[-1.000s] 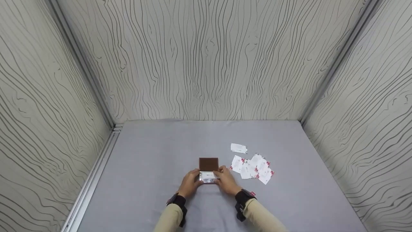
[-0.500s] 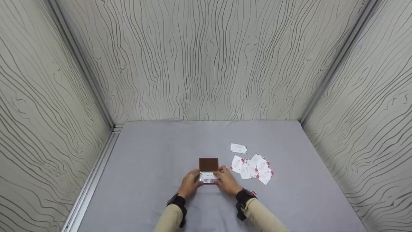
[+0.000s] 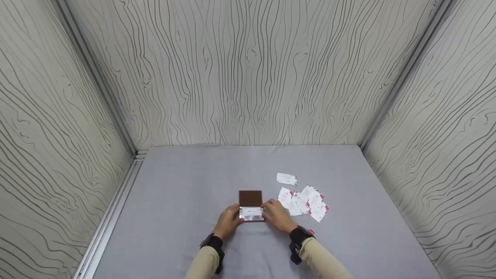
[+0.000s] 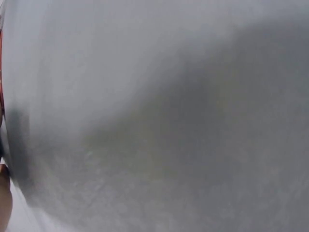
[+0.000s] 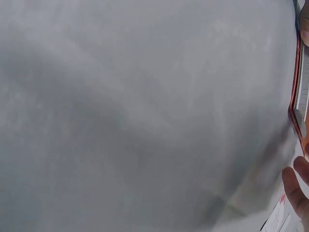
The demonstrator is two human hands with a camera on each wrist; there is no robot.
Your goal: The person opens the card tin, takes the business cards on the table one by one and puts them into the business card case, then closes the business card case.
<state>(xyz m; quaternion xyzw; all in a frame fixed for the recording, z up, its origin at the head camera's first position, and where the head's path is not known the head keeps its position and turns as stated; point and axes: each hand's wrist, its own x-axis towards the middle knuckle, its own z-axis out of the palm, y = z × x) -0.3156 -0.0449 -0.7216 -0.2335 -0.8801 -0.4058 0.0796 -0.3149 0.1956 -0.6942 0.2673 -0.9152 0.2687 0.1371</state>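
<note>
A brown card holder point(image 3: 250, 198) lies unfolded on the cloth, its bare flap away from me. A white printed card point(image 3: 251, 211) lies in its near half, partly under a shiny clear strip. My left hand point(image 3: 227, 223) holds the holder's left edge, thumb near the front corner. My right hand point(image 3: 279, 217) is at the right edge with relaxed fingers. In the right wrist view, its fingers point(image 5: 294, 186) are spread beside the holder's corner, and the reddish rim point(image 5: 295, 72) shows. The left wrist view catches only a fingertip point(image 4: 4, 198) and a sliver of rim.
Several overlapping white cards point(image 3: 318, 207) with red flowers lie to the right of the right hand. A lone white card point(image 3: 286, 178) sits farther back. Grey cloth point(image 3: 186, 174) covers the table, with patterned walls point(image 3: 248, 77) behind and beside it.
My right hand has shifted right, its fingers coming off the card's face to the holder's right side, so more of the card shows. My left hand stays in place.
</note>
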